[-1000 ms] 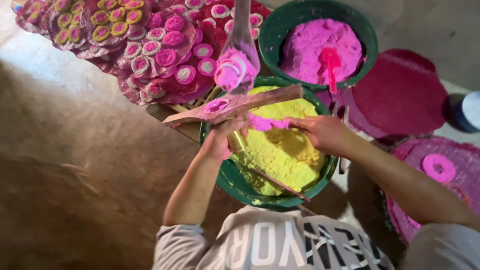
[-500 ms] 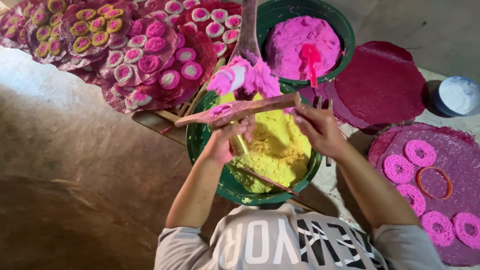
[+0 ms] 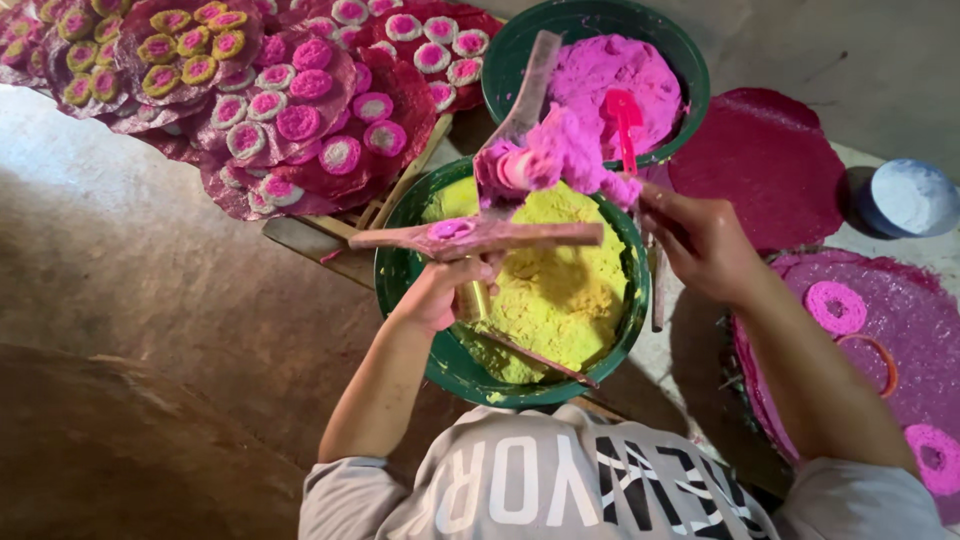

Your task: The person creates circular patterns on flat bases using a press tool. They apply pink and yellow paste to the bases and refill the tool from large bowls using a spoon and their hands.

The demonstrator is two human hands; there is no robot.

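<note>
Bare earthen floor lies under a green yellow-paste basin point(image 3: 440, 370), where I see the left hand point(image 3: 440, 295) gripping a small tube under a paddle point(image 3: 480, 238) steadied across its rim, while the right hand point(image 3: 700, 240) pinches pink paste point(image 3: 560, 155) just above.
</note>
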